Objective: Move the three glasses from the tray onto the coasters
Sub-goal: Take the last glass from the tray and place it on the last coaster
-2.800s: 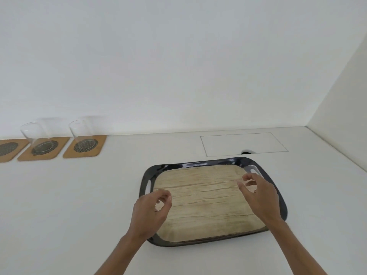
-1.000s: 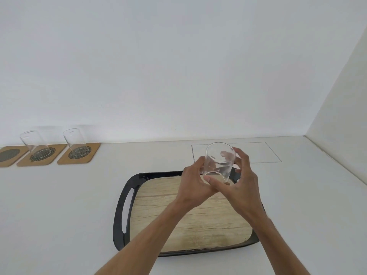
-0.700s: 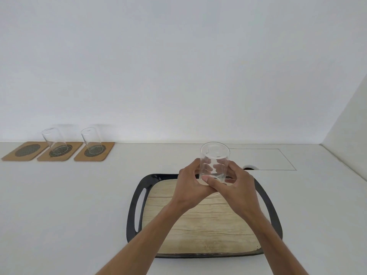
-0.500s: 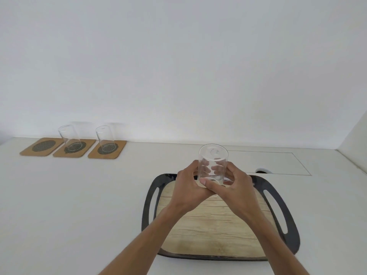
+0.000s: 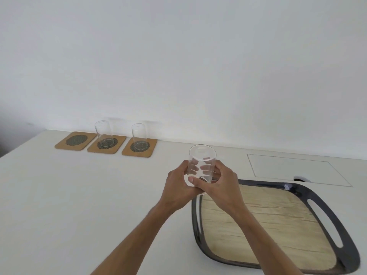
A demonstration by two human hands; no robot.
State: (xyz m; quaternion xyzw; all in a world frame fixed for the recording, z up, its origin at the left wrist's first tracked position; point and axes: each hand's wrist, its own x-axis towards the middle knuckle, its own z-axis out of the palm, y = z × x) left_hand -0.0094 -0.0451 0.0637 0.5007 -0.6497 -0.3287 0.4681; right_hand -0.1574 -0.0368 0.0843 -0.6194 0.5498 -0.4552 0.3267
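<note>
A clear glass is held upright in the air, just past the tray's far left corner. My left hand and my right hand both wrap around its lower part. The black tray with a wood-look floor lies at the lower right and carries nothing. Three cork coasters sit in a row by the back wall. The left coaster is bare. A glass stands on the middle coaster, and another glass stands on the right coaster.
The white counter stretches between the tray and the coasters. A rectangular panel outline with a small hole beside it lies behind the tray. A white wall runs along the back, and the counter's left edge shows at the far left.
Both hands took the glass off the tray and lifted it. The glass has since moved left, past the tray's left end, and the view has turned left toward the coasters.
</note>
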